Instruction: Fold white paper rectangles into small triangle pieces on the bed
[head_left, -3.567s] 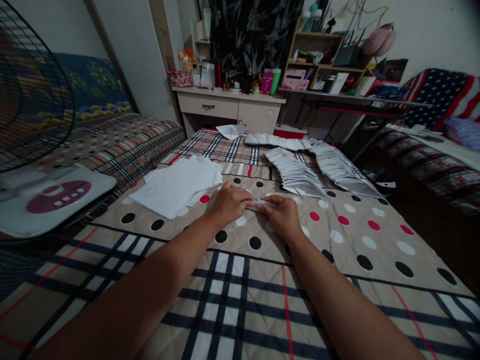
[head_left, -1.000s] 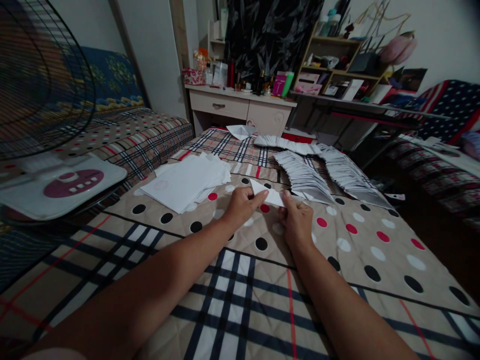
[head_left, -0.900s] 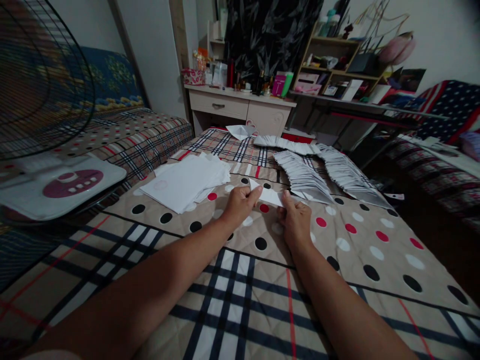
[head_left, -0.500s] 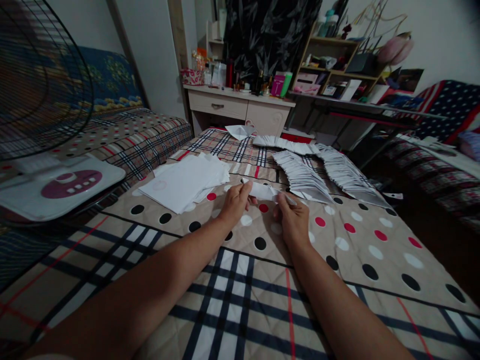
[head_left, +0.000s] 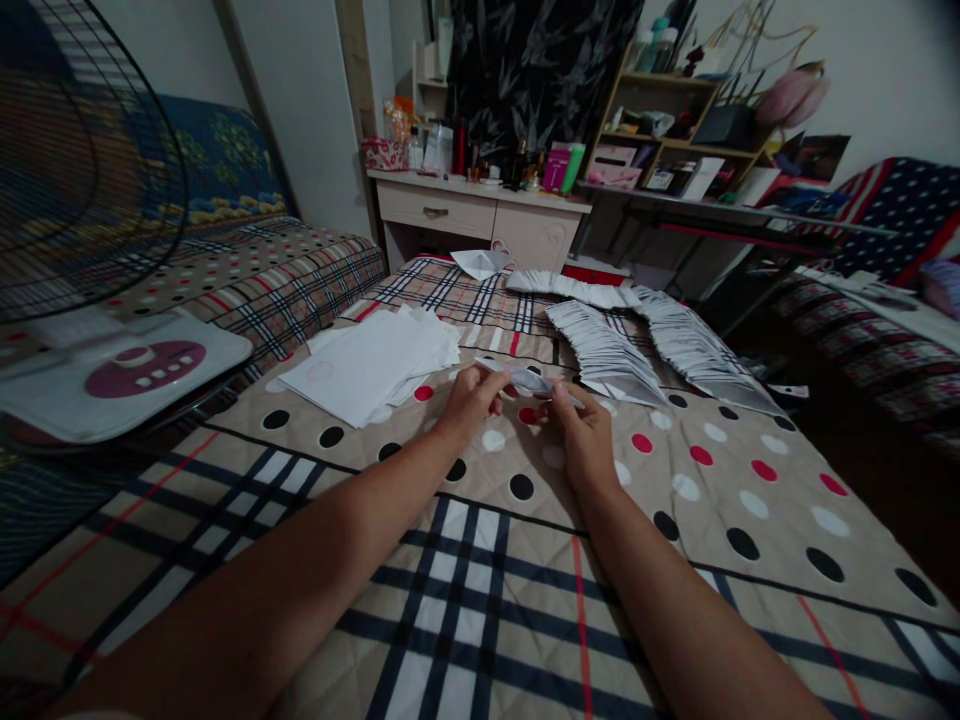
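My left hand [head_left: 471, 403] and my right hand [head_left: 583, 436] both pinch a small folded piece of white paper [head_left: 525, 381], held just above a quilted bed cover [head_left: 675, 480] with dots and plaid. The paper looks folded nearly flat between my fingers. A loose stack of flat white sheets [head_left: 371, 362] lies to the left of my left hand. Beyond my right hand, long rows of folded white papers [head_left: 607, 352] fan across the cover toward the far edge.
A standing fan [head_left: 82, 200] with a white base [head_left: 124, 370] is at the left. A dresser [head_left: 480, 215] with bottles and a cluttered desk with shelves [head_left: 675, 130] stand behind the bed. A dark gap [head_left: 862, 440] separates it from another bed at the right.
The paper was pressed on the cover, then lifted as a flat triangle. Now my hands have folded it narrower and hold it slightly higher; my arms have hardly shifted.
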